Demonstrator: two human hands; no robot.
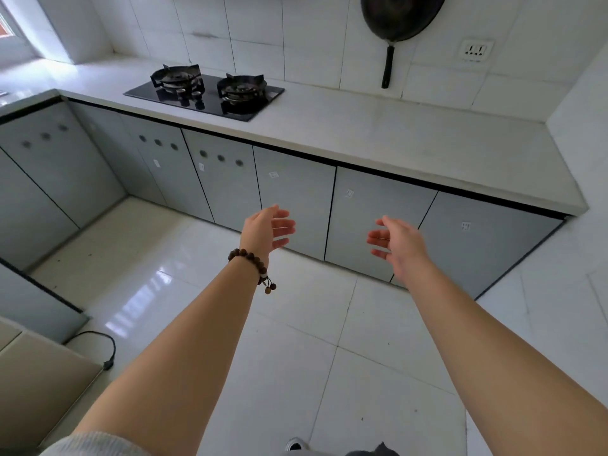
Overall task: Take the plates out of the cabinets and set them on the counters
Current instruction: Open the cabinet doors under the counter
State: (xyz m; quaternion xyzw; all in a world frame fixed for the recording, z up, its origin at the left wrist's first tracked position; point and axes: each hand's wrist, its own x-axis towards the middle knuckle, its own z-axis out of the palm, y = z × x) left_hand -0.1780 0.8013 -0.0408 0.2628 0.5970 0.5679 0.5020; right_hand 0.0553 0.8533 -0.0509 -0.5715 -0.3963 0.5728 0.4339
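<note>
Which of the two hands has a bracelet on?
The left hand: a bracelet of dark brown beads circles its wrist, with a few beads dangling. The right hand has a bare wrist. Both hands are open and hold nothing.

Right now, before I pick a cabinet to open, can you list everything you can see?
counter: one, whitish, L-shaped along the tiled walls
gas hob: one, black, two burners, set in the counter at left
pan: one, black, hanging on the wall above the counter
wall socket: one, white, right of the pan
cabinet doors: several, grey, under the counter, all closed
floor: white glossy tiles
cable: one, black, on the floor at lower left
plates: none in view
bracelet: one, brown beads, on the left wrist
left hand: open, empty, in front of the doors
right hand: open, empty, in front of the doors
</note>
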